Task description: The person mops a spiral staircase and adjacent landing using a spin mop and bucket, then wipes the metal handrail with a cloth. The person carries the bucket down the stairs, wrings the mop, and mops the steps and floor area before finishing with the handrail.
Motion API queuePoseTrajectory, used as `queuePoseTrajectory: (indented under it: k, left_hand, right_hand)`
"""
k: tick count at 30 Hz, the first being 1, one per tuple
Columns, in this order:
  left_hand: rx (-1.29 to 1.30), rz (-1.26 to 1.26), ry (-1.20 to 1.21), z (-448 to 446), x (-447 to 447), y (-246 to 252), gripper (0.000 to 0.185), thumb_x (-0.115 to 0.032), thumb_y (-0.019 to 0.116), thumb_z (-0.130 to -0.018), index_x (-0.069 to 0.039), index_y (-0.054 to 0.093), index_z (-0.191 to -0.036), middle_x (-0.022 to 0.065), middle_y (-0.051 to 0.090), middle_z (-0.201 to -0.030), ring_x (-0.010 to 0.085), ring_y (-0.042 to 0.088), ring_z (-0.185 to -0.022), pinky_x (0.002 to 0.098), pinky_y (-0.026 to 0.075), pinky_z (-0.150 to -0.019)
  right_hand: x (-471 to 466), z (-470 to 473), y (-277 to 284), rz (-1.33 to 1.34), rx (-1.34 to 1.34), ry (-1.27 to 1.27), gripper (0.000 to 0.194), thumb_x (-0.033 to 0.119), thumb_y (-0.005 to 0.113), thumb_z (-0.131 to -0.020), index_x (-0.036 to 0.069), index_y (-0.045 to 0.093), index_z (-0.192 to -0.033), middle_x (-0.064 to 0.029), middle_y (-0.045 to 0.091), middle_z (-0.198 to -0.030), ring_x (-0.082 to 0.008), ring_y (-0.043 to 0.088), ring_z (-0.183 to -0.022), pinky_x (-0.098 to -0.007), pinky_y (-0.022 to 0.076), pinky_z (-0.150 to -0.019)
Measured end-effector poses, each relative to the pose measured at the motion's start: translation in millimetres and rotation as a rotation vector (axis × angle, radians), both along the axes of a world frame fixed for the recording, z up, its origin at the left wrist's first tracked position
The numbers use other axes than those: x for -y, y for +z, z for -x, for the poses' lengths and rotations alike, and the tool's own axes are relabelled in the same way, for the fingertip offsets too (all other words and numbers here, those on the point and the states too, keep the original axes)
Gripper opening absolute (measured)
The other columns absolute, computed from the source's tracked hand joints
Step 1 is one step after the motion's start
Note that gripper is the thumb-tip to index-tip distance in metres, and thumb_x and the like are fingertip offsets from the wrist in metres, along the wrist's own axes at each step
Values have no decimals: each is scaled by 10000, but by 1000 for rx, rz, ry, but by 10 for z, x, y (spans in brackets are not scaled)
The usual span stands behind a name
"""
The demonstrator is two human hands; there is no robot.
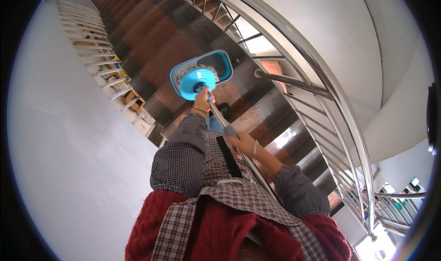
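A spin mop's blue round head plate is over the left part of a blue and grey mop bucket, with its whitish strands partly hidden under the plate. My left hand is closed around the lower end of the metal mop handle, just above the head. Farther up, my right hand grips the same handle near its grey sleeve, in front of my checked apron. The bucket's right compartment looks dark inside, and whether it holds water is hard to tell.
Steps of dark and reddish stone surround the bucket. A curved stainless steel railing runs along the right. To the left are a pale wall and white bars, with boxes beyond them. My dark shoe is below the bucket.
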State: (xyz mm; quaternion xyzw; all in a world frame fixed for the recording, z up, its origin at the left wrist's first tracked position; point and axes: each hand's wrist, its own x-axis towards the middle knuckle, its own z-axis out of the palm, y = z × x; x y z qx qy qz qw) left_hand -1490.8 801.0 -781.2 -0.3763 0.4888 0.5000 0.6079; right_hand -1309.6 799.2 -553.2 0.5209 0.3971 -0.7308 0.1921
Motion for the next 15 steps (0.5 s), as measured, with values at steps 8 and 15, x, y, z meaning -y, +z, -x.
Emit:
queuePoseTrajectory:
  k: [8,15]
  left_hand:
    - [-44,3,-16,165,119,-214,209,-238,550,-931,-85,465,-816,48,454,-597,162,435,-507,319,354,-425]
    - [14,36,-94,-632,18,-110,222,-222,587,-915,-54,480,-818,91,490,-625,194,472,-505,353,395,-434]
  right_hand:
    - [226,-914,1335,-68,188,261,474,380,581,-865,-33,533,-1091,-125,640,-705,-217,647,-584,-338,515,-588]
    - [349,-1418,1531,60,244,81,433,313,596,-871,-28,509,-1124,-107,626,-689,-186,635,-567,-315,507,-564]
